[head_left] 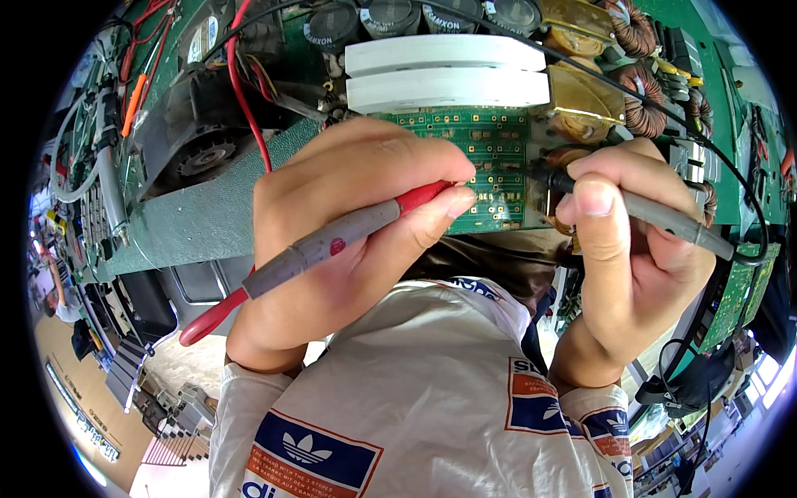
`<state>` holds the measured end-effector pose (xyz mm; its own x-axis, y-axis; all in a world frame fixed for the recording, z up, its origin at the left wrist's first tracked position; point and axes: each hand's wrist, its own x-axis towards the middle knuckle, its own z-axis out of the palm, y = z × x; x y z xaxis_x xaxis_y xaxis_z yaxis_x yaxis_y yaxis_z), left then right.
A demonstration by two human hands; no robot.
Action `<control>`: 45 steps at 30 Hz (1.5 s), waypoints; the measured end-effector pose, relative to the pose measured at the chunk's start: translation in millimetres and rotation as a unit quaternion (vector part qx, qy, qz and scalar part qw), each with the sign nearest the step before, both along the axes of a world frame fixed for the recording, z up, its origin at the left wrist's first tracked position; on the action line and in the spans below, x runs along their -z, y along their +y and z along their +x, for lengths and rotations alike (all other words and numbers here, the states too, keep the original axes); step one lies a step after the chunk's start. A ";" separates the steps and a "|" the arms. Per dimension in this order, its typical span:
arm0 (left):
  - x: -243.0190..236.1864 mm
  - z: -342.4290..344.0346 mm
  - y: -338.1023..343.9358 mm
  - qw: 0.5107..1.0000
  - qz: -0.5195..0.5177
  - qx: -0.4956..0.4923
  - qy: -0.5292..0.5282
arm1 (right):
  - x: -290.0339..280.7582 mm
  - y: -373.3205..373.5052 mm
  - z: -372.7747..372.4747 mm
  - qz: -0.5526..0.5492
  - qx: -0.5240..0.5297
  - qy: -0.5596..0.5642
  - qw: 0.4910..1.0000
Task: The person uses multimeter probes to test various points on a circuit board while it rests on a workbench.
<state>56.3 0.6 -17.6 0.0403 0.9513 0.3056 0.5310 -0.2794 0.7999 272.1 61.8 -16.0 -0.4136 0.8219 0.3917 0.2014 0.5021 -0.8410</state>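
Between my two hands lies a green circuit board (496, 149) with rows of small solder pads and parts. My left hand (357, 224) pinches a red and grey test probe (332, 242), its red end pointing at the board's left part; the fingertips hide its tip. In my right hand (635, 241) a black and grey test probe (677, 222) is gripped, slanting left toward the board's right side. Its dark tip is over or on the pads; whether it touches I cannot tell. Two white bars (447, 70) sit just beyond the board.
Black capacitors (390, 18) line the back. Copper-wound coils (643, 100) and yellow-wrapped transformers (585, 95) stand at the right. A black fan (203, 149) is on the left. The black lead (751, 195) arcs around the right; a red lead (242, 91) crosses the left.
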 end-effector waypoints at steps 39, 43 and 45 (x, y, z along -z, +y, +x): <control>6.3 2.1 -3.6 0.998 -0.006 0.002 -0.059 | -9.8 -0.3 -1.8 -0.052 0.059 0.007 0.997; 5.6 4.3 -3.6 0.999 -0.006 -0.006 -0.046 | -6.4 2.8 -5.6 -0.001 0.043 0.003 0.999; 7.4 4.3 -5.7 0.999 -0.012 -0.012 -0.044 | -5.8 1.9 -9.2 0.001 0.044 0.004 0.999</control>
<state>60.6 -5.1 -25.1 -0.0090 0.9586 0.2845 0.4653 -0.2479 0.8498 263.0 63.7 -10.2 -0.3360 0.8546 0.3960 0.2387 0.4840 -0.8419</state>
